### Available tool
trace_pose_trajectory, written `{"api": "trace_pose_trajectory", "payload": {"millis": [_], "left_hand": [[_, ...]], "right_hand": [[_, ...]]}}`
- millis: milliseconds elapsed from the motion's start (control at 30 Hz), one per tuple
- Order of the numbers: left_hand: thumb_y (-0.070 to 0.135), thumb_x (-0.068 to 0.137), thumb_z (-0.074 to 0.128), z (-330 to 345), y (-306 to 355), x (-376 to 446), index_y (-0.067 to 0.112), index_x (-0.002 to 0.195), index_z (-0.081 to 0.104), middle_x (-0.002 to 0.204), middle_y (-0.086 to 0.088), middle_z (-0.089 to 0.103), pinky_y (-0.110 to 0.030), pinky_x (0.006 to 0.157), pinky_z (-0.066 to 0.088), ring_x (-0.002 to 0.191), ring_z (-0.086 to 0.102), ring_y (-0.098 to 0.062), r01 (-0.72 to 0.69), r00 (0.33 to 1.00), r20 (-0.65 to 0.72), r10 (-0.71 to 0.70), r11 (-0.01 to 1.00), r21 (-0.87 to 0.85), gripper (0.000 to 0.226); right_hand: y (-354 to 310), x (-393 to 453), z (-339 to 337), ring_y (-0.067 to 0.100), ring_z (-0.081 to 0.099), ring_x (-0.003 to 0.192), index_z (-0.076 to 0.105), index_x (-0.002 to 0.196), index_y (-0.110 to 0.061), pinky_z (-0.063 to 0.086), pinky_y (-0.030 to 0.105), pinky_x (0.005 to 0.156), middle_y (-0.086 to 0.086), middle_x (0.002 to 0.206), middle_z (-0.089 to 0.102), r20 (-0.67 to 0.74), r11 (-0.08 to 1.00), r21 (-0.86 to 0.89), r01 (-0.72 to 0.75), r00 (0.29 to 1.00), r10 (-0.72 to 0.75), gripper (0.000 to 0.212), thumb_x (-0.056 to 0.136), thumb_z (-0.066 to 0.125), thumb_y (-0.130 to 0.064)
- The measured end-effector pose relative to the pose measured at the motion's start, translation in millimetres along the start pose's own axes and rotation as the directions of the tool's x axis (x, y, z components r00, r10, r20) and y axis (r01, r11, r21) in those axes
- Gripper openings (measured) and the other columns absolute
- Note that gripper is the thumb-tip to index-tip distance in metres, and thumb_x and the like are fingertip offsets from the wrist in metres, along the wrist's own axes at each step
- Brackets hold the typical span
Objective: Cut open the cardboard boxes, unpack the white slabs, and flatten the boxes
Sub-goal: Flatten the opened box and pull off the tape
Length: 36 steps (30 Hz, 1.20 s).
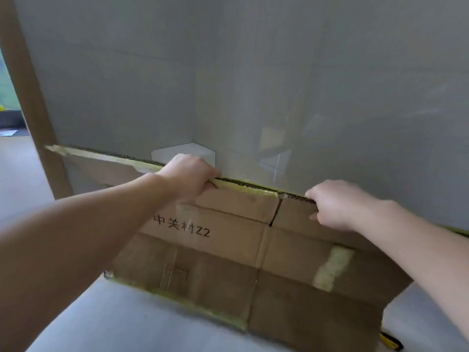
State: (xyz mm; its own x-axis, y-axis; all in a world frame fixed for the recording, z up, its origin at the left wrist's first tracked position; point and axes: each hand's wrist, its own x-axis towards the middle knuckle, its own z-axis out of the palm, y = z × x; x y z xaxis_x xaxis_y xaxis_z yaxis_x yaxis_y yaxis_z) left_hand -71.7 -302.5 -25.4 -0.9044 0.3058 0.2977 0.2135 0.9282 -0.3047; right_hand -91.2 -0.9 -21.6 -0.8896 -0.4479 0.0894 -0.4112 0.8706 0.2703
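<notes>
Single head-mounted wide-angle view, looking forward and down from close range; both forearms enter from the lower left and lower right corners of the frame. Cardboard box [228,250] fills the lower centre, a large grey slab [253,72] takes up the whole upper frame, very near the lens. Floor [20,174] visible at left edge only; no second view.

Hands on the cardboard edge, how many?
2. The left hand grips the top edge of the brown cardboard box wall near its middle; the right hand grips the same edge further right. Fingertips behind the edge are hidden.
</notes>
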Motion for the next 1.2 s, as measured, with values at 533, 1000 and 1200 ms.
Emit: {"api": "trace_pose_trajectory", "payload": {"millis": [533, 1000, 1200], "left_hand": [[0.022, 0.085, 0.053, 30.5, -41.9, -65.0, 0.028, 0.093, 0.066, 0.072, 0.008, 0.056, -0.028, 0.066, 0.046, 0.073, 0.052, -0.019, 0.245, 0.969, 0.082, -0.235, 0.957, -0.154, 0.017], [0.024, 0.092, 0.055, 146.0, -42.5, -196.0, 0.033, 0.115, 0.065, 0.107, 0.006, 0.066, -0.022, 0.069, 0.04, 0.096, 0.062, -0.018, 0.172, 0.888, 0.425, -0.175, 0.984, 0.044, 0.026], [0.01, 0.088, 0.046, 164.5, -56.0, -242.9, 0.037, 0.119, 0.061, 0.114, 0.006, 0.064, -0.03, 0.087, 0.049, 0.105, 0.059, -0.02, 0.295, 0.82, 0.507, -0.266, 0.955, 0.023, 0.043]], "right_hand": [[-102.3, -22.0, -50.6, 0.021, 0.048, 0.051, 0.048, 0.063, -0.012, 0.034, 0.021, 0.044, 0.006, 0.063, 0.052, 0.234, 0.974, 0.012, 0.227, 0.946, -0.223, 0.007, 0.066, 0.048, -0.006], [-253.6, -68.8, 104.5, 0.02, 0.031, 0.046, 0.034, 0.061, -0.015, 0.024, 0.021, 0.041, 0.002, 0.06, 0.036, 0.426, 0.831, 0.493, 0.259, 0.761, -0.49, 0.016, 0.069, 0.046, -0.009], [-309.3, -83.8, 117.6, 0.02, 0.045, 0.05, 0.044, 0.063, -0.013, 0.034, 0.022, 0.044, 0.003, 0.064, 0.048, 0.428, 0.777, 0.591, 0.218, 0.731, -0.531, 0.025, 0.08, 0.058, -0.026]]}}
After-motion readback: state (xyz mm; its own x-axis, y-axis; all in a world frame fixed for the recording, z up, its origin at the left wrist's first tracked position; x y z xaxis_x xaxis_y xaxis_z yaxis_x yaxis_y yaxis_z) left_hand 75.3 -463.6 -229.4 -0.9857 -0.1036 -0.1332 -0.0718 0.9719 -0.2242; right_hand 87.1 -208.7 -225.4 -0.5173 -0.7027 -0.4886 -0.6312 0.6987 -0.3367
